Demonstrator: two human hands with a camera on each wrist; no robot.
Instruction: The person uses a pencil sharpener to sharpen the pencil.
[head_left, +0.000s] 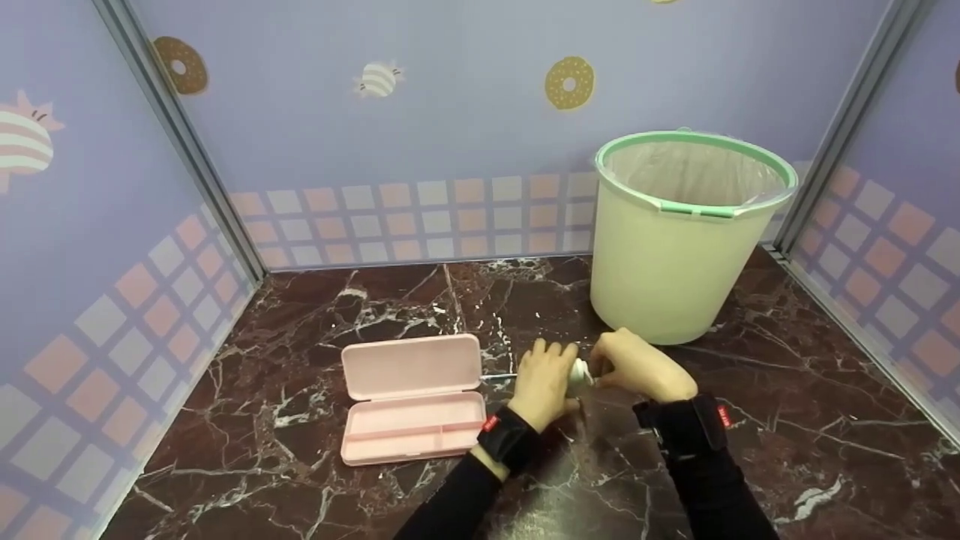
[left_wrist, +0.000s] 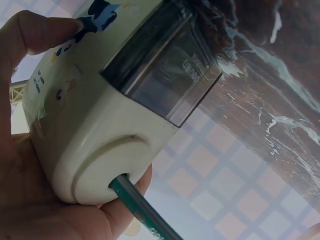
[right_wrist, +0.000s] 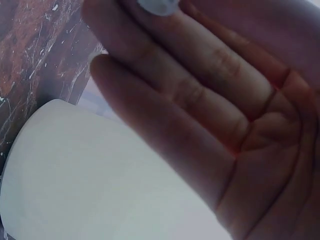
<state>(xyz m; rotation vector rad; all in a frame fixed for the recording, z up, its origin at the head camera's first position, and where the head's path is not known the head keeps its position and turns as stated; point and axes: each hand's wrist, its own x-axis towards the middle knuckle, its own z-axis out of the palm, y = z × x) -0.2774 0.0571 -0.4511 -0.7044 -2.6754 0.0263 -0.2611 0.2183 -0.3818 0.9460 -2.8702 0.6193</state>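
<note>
Both forearms, in dark sleeves with black wrist straps, entered from the bottom edge of the head view and met at lower centre of the frame. On the left, the left hand point(head_left: 541, 382) was curled round a cream pencil sharpener point(head_left: 578, 373); the left wrist view showed the palm point(left_wrist: 30, 200) wrapped about the sharpener's rounded body point(left_wrist: 95, 150), one fingertip on its printed top, its dark clear drawer point(left_wrist: 162, 75) facing the marble, and a green pencil point(left_wrist: 137, 210) pushed into the round hole in its end. In the head view a thin length of that pencil point(head_left: 499, 376) stuck out to the left of the hand, towards the pink case. Right of the sharpener, the right hand point(head_left: 637, 365) was bent over its other end with fingers curled; in the right wrist view the fingers point(right_wrist: 200, 95) lay together and only slightly bent, a small white part point(right_wrist: 157, 6) at their tips, and whether they gripped it could not be told. Left of the hands, a pink pencil case point(head_left: 412, 396) lay open on the dark marble table point(head_left: 787, 420). At upper right stood a pale green bin point(head_left: 679, 247) with a clear liner, just beyond the right hand.
</note>
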